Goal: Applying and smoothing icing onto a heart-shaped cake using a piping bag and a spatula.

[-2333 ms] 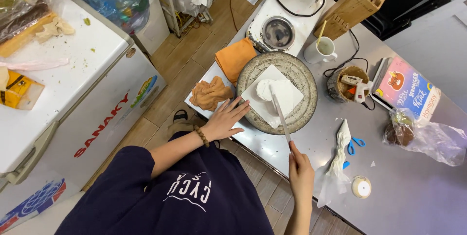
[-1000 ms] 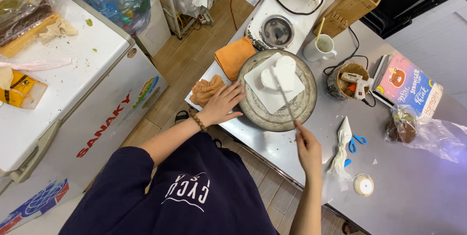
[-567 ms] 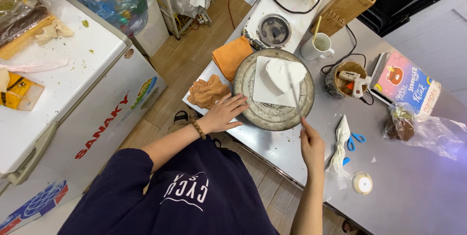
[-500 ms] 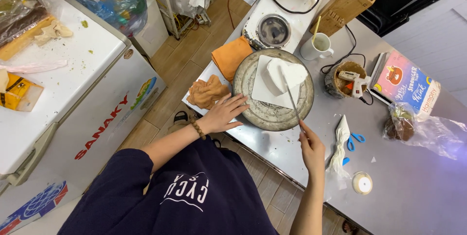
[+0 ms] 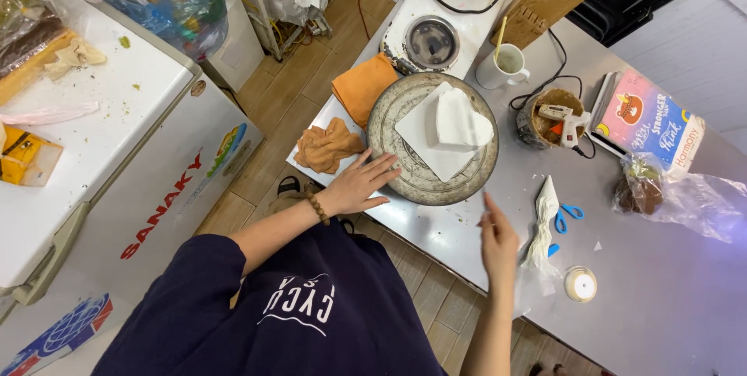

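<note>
one white square slab (image 5: 428, 131) with a rounded white lump (image 5: 463, 121) on its far-right part sits inside the round grey turntable (image 5: 389, 111), near the middle of the steel counter (image 5: 661, 306). the slab lies cornerwise, one diagonal running near-to-far, the lump leaning toward the right rim.

left hand (image 5: 359, 185): flat, fingers spread, palm down, fingertips touching the turntable's near-left rim; nothing clasped. right hand (image 5: 498, 240): raised edge-on above the counter, fingers straight and together, empty as far as i can see; it stands off the near-right rim, apart from the turntable.

key relation: the slab lies far and left of the right hand, far and right of the left hand. the left hand is the nearer one, already in contact with the rim.

outward: crumpled orange cloth (image 5: 328, 145) just left of the left hand, folded orange cloth (image 5: 364, 86) beyond it. white mug (image 5: 504, 68) far of the turntable. blue-handled scissors (image 5: 562, 216) and a white twisted bag (image 5: 541, 224) just right of the right hand; tape roll (image 5: 580, 284) nearer still.
</note>
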